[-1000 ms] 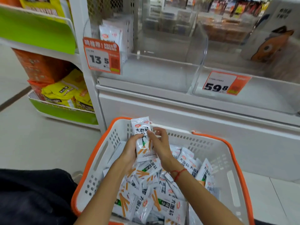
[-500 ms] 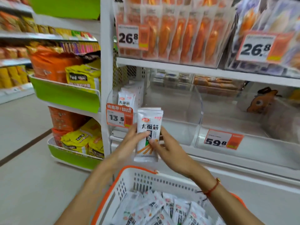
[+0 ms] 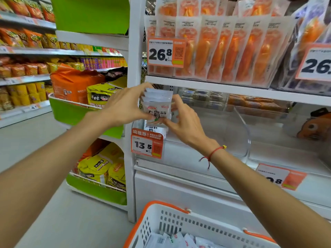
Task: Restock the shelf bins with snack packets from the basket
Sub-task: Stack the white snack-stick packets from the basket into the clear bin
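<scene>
A small stack of white snack packets (image 3: 158, 102) with black and orange print is held between my left hand (image 3: 125, 106) and my right hand (image 3: 184, 120), at the open top of the clear shelf bin (image 3: 223, 133) marked 13.5. Another packet of the same kind (image 3: 152, 128) stands inside the bin behind the price tag (image 3: 147, 143). The white and orange basket (image 3: 172, 224) sits at the bottom, with more packets (image 3: 179, 239) lying in it.
A second clear bin (image 3: 290, 153) to the right holds an orange fish-print pack (image 3: 313, 126). Orange pouches (image 3: 232, 51) hang on the shelf above. Green end racks (image 3: 93, 111) with yellow and orange bags stand on the left beside an aisle of snack shelves.
Both hands lifted the packets out of the basket and up to the 13.5 bin. The view rose from the basket to the shelves.
</scene>
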{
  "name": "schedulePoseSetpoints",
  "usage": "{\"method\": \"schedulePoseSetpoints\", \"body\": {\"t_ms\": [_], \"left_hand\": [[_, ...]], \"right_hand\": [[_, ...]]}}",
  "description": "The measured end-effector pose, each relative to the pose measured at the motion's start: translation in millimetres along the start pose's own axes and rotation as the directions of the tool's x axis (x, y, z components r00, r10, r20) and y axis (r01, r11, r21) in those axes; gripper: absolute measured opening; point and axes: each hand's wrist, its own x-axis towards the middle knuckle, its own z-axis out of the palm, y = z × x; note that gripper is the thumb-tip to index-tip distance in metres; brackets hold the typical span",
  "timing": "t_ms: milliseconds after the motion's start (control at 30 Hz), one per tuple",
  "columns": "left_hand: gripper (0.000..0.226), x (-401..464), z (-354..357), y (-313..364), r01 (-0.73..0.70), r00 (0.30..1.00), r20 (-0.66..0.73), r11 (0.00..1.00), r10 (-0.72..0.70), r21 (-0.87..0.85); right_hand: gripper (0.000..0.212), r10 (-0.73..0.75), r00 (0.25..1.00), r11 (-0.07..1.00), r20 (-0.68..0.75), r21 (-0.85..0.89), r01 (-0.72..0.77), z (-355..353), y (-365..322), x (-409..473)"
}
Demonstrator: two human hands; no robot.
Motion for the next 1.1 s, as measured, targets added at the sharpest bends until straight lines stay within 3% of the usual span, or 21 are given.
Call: {"method": "schedulePoseSetpoints", "body": {"t_ms": [100,333,400,500,633,833,900,1000,1100], "left_hand": [[0.073,2,17,-10,-0.013,0.995,-0.093,0.97,0.037,0.243],[0.08,7,37,-21,-0.048,0.998,-0.005,0.876,0.057,0.479],[0.08,15,38,-26,-0.144,0.989,0.079,0.795,0.121,0.59],[0.088,30,38,-38,-0.333,0.943,0.273,0.587,0.192,0.738],[0.087,43,37,-42,-0.457,0.887,0.423,0.466,0.182,0.758],[0.067,54,52,-30,-0.551,0.825,0.548,0.412,0.137,0.726],[0.072,56,53,-30,-0.533,0.83,0.547,0.435,0.106,0.725],[0.073,58,56,-31,-0.526,0.832,0.547,0.443,0.092,0.726],[0.076,58,60,-33,-0.504,0.847,0.524,0.441,0.087,0.742]], "right_hand": [[0.052,0.045,0.993,0.998,0.105,0.044,-0.05,16,18,7],[0.065,0.174,0.919,0.948,0.355,0.192,-0.253,48,49,26],[0.067,0.192,0.898,0.931,0.397,0.215,-0.294,57,54,30],[0.067,0.21,0.873,0.925,0.441,0.199,-0.323,69,57,34],[0.06,0.24,0.863,0.949,0.444,0.079,-0.305,74,59,36],[0.041,0.264,0.796,0.957,0.545,-0.043,-0.288,75,53,35],[0.048,0.331,0.731,0.916,0.597,-0.016,-0.401,72,53,35],[0.066,0.436,0.617,0.755,0.655,0.106,-0.647,63,57,36],[0.077,0.464,0.608,0.726,0.644,0.116,-0.678,64,58,36]]}}
